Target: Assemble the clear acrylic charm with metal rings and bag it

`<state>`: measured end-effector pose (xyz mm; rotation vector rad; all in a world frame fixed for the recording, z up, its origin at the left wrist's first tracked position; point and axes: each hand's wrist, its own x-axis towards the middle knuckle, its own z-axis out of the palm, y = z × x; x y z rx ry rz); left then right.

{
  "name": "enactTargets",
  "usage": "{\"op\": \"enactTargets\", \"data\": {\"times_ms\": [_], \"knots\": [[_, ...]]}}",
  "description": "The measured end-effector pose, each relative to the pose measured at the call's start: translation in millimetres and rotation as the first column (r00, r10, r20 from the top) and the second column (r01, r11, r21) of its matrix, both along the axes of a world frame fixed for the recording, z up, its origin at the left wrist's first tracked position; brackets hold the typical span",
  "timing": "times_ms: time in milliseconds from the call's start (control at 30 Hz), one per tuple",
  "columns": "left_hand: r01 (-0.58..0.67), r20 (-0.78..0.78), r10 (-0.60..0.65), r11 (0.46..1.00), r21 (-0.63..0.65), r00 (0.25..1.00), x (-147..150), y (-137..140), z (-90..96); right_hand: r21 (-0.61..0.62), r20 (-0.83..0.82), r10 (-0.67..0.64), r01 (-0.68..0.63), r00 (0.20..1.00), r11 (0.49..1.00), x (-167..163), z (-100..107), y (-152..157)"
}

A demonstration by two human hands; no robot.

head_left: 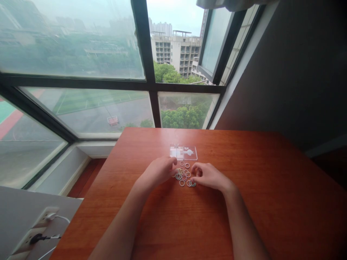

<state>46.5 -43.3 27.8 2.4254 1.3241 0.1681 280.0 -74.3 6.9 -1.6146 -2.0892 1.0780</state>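
Several small pale rings (pixel 184 177) lie in a loose cluster on the wooden table, some overlapping. My left hand (pixel 162 169) is at the cluster's left edge, palm down, its fingers bent and apart from the thumb. On the right side, my right hand (pixel 208 175) curves over the nearest rings, with a gap between thumb and index finger; no ring shows clearly in it. Just beyond the rings rests a clear plastic case (pixel 190 153), opened flat, with a white print on its right half.
The reddish-brown table (pixel 257 180) reaches to a dark-framed window (pixel 151 86), one pane of which is swung outward. At lower left, a wall socket (pixel 43 217) holds plugs with cables. A dark wall (pixel 292 72) rises on the right.
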Motion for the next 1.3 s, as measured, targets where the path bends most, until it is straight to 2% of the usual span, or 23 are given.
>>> {"op": "enactTargets", "data": {"times_ms": [67,133,467,633,833,1000,1133,1300], "knots": [[0.037,-0.009,-0.037,0.998,-0.05,0.999,1,-1,-1.7,-0.033,0.008,0.048,-0.047,0.999,0.998,-1,2,-3],[0.062,0.002,-0.062,0.996,-0.058,0.998,2,-2,-4.1,-0.005,0.032,0.056,-0.056,0.998,0.998,-4,2,-4],[0.022,-0.061,-0.019,0.999,0.041,0.998,9,1,-9.6,0.229,0.086,-0.047,0.027,0.995,0.973,-23,-5,2],[0.034,-0.077,-0.026,0.994,0.107,0.997,7,2,-11.3,0.273,0.083,-0.065,0.04,0.994,0.961,-24,-9,6],[0.019,-0.005,-0.018,0.988,0.151,1.0,4,3,-8.5,0.294,0.056,-0.127,0.105,0.99,0.95,-20,-11,7],[-0.003,0.06,-0.004,0.994,0.113,0.998,1,4,-8.2,0.289,0.056,-0.034,0.017,0.998,0.957,-24,-5,2],[-0.011,0.031,0.008,0.994,0.105,0.999,-2,5,-7.6,0.261,0.083,0.063,-0.082,0.995,0.962,-29,-3,-1],[-0.011,0.035,0.007,0.995,0.098,0.999,-3,6,-5.9,0.297,0.113,0.045,-0.077,0.993,0.952,-33,-5,0]]}}
